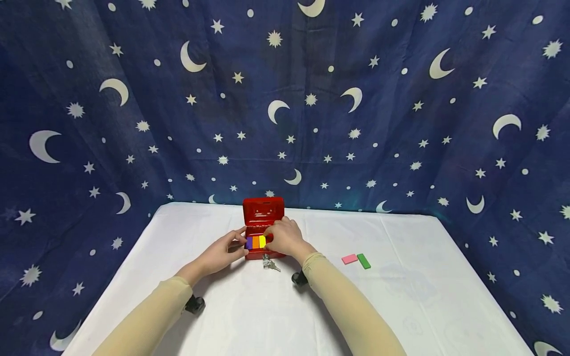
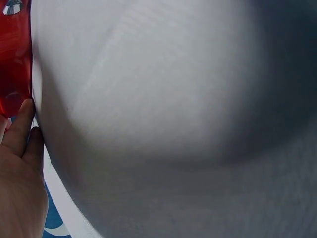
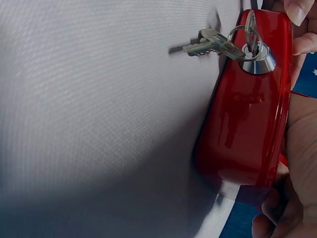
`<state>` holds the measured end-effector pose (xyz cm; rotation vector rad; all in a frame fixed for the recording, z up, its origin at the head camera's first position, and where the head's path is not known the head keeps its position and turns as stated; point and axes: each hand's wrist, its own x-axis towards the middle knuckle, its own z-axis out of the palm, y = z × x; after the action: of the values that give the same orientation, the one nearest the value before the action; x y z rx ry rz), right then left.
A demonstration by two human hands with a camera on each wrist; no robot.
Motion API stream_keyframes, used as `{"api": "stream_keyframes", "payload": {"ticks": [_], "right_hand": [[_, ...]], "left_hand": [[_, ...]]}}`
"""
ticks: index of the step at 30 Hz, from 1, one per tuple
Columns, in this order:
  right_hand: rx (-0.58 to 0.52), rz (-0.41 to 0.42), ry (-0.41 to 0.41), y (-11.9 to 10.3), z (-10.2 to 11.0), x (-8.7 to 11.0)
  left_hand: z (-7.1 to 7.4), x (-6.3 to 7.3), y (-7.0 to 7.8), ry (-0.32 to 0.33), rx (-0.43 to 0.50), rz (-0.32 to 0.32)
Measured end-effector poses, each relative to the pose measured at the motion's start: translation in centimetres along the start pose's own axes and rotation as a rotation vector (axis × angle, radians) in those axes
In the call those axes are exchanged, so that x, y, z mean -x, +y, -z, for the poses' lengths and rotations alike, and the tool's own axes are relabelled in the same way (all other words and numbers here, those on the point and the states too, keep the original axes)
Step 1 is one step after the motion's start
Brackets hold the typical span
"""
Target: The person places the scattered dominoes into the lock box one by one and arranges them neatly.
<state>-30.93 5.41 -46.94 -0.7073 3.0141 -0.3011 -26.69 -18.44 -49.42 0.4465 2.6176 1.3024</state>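
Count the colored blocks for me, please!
5: a purple block, an orange block and a yellow block in the red box; a pink block and a green block on the table. More may be hidden.

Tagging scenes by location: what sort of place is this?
Probably a staged recording booth: moon-and-star cloth hung behind and beside a white-covered table, plus black wrist cameras.

red box (image 3: 240, 124), orange block (image 1: 256, 242), yellow block (image 1: 262, 241), white-starred navy curtain (image 1: 254, 106)
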Motion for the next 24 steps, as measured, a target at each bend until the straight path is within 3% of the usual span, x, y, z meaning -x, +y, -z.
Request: {"api": "stream_keyframes", "payload": {"ticks": [24], "right_hand": [[0.004,-0.008,-0.015,-0.21,0.09,-0.02]], "left_hand": [[0.08,0.15,0.15,-0.017,0.030,-0.017]]}}
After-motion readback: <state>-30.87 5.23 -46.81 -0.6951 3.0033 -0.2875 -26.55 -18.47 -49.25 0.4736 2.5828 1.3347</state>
